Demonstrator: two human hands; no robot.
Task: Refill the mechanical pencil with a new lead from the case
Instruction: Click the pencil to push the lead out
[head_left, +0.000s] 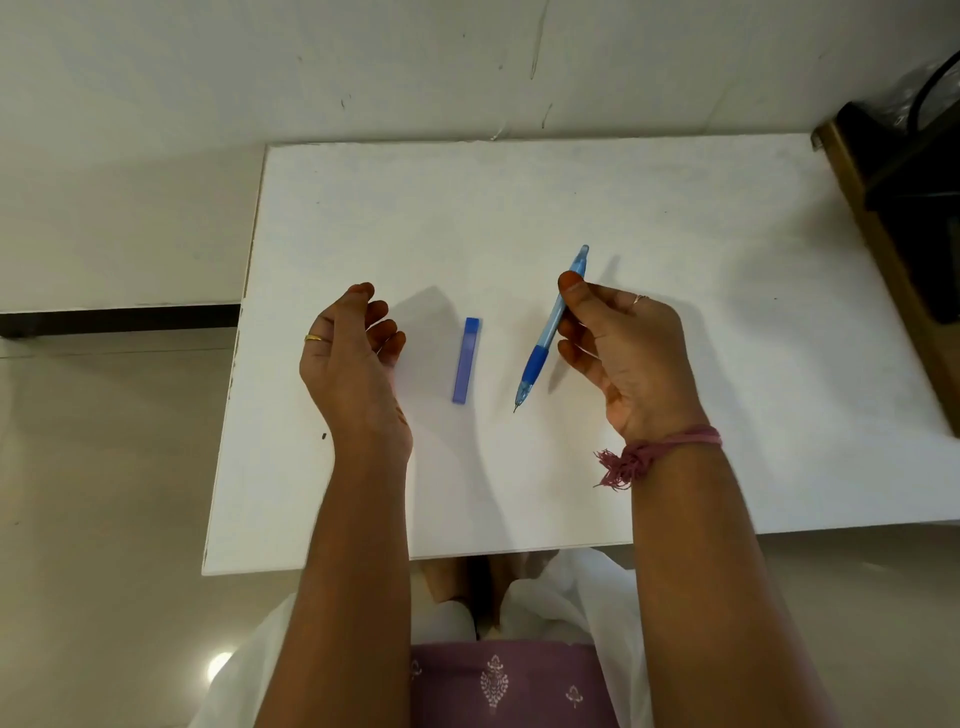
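A blue mechanical pencil (546, 345) with a darker blue grip is held in my right hand (623, 358), pinched at mid-barrel between thumb and fingers. Its tip points down toward me, its cap end away. A slim blue lead case (466, 360) lies flat on the white table (675, 218), between my two hands and closed as far as I can tell. My left hand (353, 358) hovers left of the case with fingers loosely curled and apart, holding nothing.
A brown box with a black object (904, 208) sits at the table's right edge. The table's left edge drops to a tiled floor. A white wall stands behind the far edge.
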